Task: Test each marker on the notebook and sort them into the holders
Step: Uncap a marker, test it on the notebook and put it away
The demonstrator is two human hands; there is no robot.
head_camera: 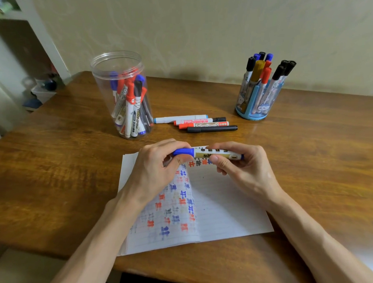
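At a wooden table (55,167) with a glossy, grained top, a marker test is under way. On the left, a tall clear plastic jar (120,95), smooth-walled and lidless, stands crowded with red, blue and black markers. In front of it, the left hand (159,169) curls its fingers round the blue cap (182,152) of a marker (215,154) held level just above the open notebook (225,203), whose thin lined pages carry rows of red, blue and black test marks. Beyond, four loose markers (195,123) lie side by side between the two containers, seemingly awaiting their turn. The right hand (241,167) pinches the marker's white-and-gold barrel between thumb and fingers. The cap looks seated; whether it is coming off or going on cannot be told. If coming off, a straight pull apart and a stroke on the paper come next. On the right, a round blue holder (258,96) with clear cartoon-printed panels holds upright markers.
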